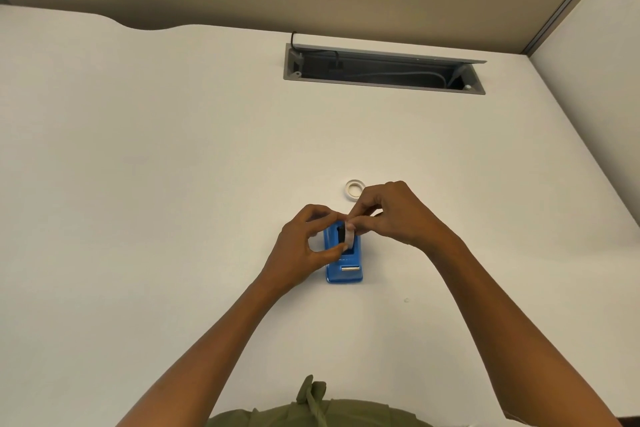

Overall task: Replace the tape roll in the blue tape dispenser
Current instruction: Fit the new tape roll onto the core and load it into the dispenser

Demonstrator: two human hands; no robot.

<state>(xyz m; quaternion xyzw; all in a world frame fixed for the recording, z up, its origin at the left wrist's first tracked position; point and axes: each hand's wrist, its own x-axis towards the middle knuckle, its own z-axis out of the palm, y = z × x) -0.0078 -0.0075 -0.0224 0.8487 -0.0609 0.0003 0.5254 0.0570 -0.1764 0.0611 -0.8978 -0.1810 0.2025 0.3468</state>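
Hands meet at frame centre, directly over the blue tape dispenser (344, 258), whose long axis runs toward the viewer with the cutter nearest. Left hand (306, 246) pinches the black hub of a tape roll (347, 234); right hand (398, 215) pinches the roll's upper edge. Both sit above the cradle. Another ring (354, 188) lies on the counter (173, 149) just beyond.

Tape dispenser (344, 262) sits mid-tabletop (173, 166), both hands (349, 229) meeting right above its rear end. Behind it, just apart, lies a tape ring (354, 188); cable hatch (384, 70) further back.
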